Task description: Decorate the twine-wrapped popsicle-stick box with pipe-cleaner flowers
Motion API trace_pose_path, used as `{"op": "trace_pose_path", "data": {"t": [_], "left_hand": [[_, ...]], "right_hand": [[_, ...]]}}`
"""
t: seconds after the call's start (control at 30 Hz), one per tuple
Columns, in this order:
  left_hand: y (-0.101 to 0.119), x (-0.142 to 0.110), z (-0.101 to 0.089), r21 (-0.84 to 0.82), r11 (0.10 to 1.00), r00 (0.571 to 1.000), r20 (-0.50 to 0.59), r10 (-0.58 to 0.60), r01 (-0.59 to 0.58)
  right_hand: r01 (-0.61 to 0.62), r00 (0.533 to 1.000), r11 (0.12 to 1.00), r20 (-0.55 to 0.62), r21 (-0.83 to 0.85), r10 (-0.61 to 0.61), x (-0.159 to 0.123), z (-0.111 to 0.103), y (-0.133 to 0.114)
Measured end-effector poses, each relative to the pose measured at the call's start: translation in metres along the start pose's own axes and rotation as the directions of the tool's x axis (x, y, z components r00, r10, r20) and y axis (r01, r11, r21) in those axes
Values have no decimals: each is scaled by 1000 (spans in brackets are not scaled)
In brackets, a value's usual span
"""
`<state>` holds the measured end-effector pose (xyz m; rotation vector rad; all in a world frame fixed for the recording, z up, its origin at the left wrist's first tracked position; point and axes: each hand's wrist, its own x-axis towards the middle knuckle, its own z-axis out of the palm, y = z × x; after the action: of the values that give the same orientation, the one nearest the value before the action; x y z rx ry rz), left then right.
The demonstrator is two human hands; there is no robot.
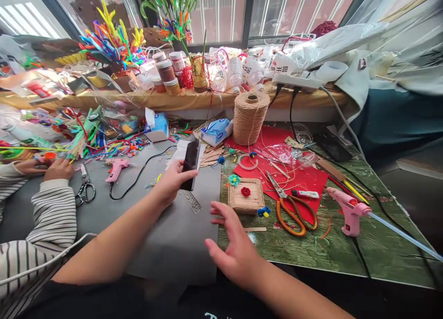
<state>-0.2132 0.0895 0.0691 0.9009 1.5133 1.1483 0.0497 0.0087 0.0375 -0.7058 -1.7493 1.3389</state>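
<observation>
Cluttered craft desk (346, 259) under barred windows. Left hand (171, 183) gripping dark phone (191, 164) upright over grey sheet (173, 236). Right hand (233, 247) open, fingers spread, empty, hovering at sheet's edge. Just beyond: small woven mat (246, 196), orange scissors (292, 208), pink glue gun (351, 213), twine spool (249, 118). Co-worker's striped sleeve (51, 213) far left.

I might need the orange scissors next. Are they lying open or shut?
Open. The orange-handled scissors lie flat on the red sheet and green table, their two handle loops spread apart and their blades parted near the tip.
</observation>
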Motion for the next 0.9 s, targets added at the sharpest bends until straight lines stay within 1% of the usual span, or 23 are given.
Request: {"op": "trace_pose_path", "data": {"t": [0.03, 0.07, 0.1, 0.13, 0.2, 0.27, 0.33, 0.37, 0.47, 0.53, 0.6, 0.73, 0.8, 0.83, 0.9], "left_hand": [[-3, -8, 13, -56, 998, 999, 37, -37, 40], [-6, -17, 23, -116, 992, 997, 68, -47, 55], [-10, -27, 32, -164, 984, 993, 104, -48, 65], [-14, -35, 38, -198, 977, 988, 149, -43, 72], [-21, -51, 46, -222, 974, 981, 196, -1, 46], [-27, -63, 49, -241, 971, 972, 226, 65, -9], [-32, -73, 48, -264, 962, 960, 245, 134, -67], [-33, -77, 48, -271, 958, 954, 251, 165, -94], [-34, -90, 43, -230, 964, 936, 290, 199, -133], [-33, -97, 39, -170, 978, 924, 341, 173, -120], [-31, -102, 34, -108, 987, 914, 377, 148, -116], [-31, -102, 24, -54, 991, 915, 381, 131, -119], [-36, -96, 20, -61, 992, 939, 320, 127, -114], [-40, -91, 18, -55, 992, 957, 261, 125, -114], [-51, -78, 16, -23, 993, 988, 99, 121, -120]], "right_hand": [[-91, 995, 987, -33, 133, 96, 12, 14, 5], [-146, 985, 954, -50, 260, 165, 22, 23, 11], [-166, 977, 914, -67, 370, 204, 31, 28, 17], [-172, 970, 874, -77, 455, 231, 38, 31, 21], [-199, 945, 772, -89, 604, 314, 48, 30, 23], [-248, 896, 633, -74, 734, 437, 53, 25, 16], [-308, 832, 485, -15, 818, 554, 56, 21, 4], [-337, 804, 427, 20, 839, 595, 57, 19, -3], [-428, 744, 313, 134, 848, 655, 58, 15, -16], [-466, 724, 279, 180, 840, 666, 57, 14, -19], [-496, 710, 269, 208, 825, 673, 57, 14, -19], [-552, 690, 269, 250, 789, 679, 57, 18, -12], [-573, 698, 268, 290, 774, 655, 58, 21, -4], [-584, 706, 267, 316, 767, 634, 59, 22, 2], [-602, 721, 268, 368, 752, 587, 59, 24, 15]]}}
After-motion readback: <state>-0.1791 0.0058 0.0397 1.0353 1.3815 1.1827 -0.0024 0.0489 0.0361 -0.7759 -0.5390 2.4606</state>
